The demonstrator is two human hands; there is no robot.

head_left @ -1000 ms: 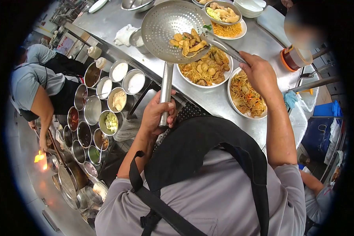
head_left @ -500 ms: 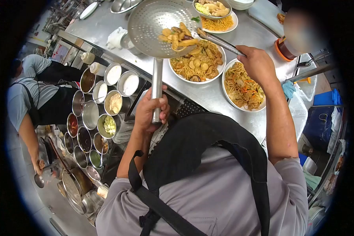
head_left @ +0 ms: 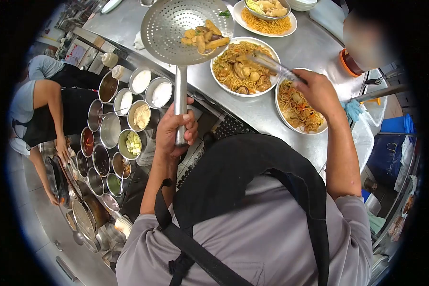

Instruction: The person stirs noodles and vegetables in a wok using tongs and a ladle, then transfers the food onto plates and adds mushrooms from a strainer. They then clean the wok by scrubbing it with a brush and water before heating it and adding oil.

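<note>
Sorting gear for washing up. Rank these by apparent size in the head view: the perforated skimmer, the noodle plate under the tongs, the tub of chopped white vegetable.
1. Perforated skimmer, though it is held nearer the camera.
2. Noodle plate.
3. Vegetable tub, plainly smallest.

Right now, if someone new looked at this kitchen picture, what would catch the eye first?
First, the big perforated strainer, held up over the steel counter by the left hand, with a few fried pieces in it. Next, the right hand holds tongs over the plates of noodles. At the left, a cluster of round seasoning pots stands below the counter, beside another person.
</note>
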